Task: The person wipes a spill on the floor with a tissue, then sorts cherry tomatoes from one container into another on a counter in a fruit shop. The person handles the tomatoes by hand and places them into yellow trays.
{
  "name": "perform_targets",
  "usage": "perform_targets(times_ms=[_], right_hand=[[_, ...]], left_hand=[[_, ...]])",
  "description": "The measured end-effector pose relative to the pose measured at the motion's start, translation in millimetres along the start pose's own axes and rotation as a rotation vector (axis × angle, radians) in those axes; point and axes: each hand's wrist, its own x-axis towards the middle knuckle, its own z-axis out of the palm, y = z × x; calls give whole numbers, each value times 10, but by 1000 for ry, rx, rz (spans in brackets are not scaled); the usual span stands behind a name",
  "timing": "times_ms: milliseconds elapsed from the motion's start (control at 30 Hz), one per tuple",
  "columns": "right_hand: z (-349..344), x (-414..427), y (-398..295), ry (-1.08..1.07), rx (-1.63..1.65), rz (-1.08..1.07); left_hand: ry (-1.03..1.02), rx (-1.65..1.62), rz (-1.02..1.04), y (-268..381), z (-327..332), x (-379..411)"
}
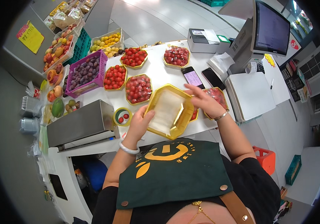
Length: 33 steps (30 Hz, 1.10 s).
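My left hand [141, 123] grips the left side of an empty gold plastic tray [165, 109], tilted up in front of my apron. My right hand [204, 102], blurred, is at the tray's upper right corner with its fingers apart; whether it touches the rim is unclear. Beyond the tray stand a film-wrapped tray of cherry tomatoes [139, 90] and two more trays of cherry tomatoes [115, 78]. Another wrapped tray of red fruit [177, 55] is farther back. A wrapped tray [217, 96] lies partly under my right hand. Two loose tomatoes [123, 118] sit inside a tape roll [115, 113].
A stainless steel box [79, 123] and a purple crate of plums [86, 70] stand at left. Two phones [192, 77], a label printer [203, 42] and a monitor [272, 28] occupy the right. A white lidded box [251, 95] sits near the counter's right edge.
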Motion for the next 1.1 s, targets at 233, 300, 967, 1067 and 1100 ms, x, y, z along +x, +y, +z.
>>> perform_targets(times_ms=[233,300,967,1067,1100], right_hand=[[242,-96,157,295,-279,-130],[27,-94,152,466,-518,-194],[-921,624,143,750,-38,-154],[-1020,559,229,741,57,-165],[-1003,448,185,779,59,-137]], left_hand=[[-215,-471,-170,-316,229,-132],[-160,-538,-75,-428,98,-282],[1386,1478,-1175,-902,-3993,-4370],[716,915,-615,-952,-3908,-3770],[574,527,-585,-681,-3089,-2850]])
